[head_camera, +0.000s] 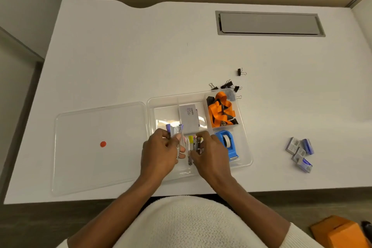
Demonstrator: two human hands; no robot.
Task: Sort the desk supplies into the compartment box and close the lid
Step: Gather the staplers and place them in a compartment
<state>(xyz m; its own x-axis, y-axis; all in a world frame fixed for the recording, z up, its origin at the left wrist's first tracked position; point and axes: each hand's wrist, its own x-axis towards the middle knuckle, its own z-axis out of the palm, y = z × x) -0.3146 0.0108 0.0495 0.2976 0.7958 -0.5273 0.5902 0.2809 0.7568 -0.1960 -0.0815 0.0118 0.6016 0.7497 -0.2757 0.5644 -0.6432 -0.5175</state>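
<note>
A clear compartment box (246, 153) sits open at the desk's front middle, its clear lid (96, 147) flat on the desk to its left. Inside lie a grey card box (189, 117), orange lanyards (221, 109) and a blue tape dispenser (227, 143). Over the box's front compartment, my left hand (161, 153) grips small staplers with purple ends (175, 130). My right hand (211, 153) holds more small staplers, one yellow-tipped (193, 143). Black binder clips (227, 85) lie behind the box, one further back (240, 72). Staple boxes (301, 153) lie to the right.
A red dot (103, 144) marks the lid. A grey cable hatch (269, 23) is set into the desk at the back right. An orange object (340, 231) sits below the desk edge at the lower right. Partition walls enclose the desk.
</note>
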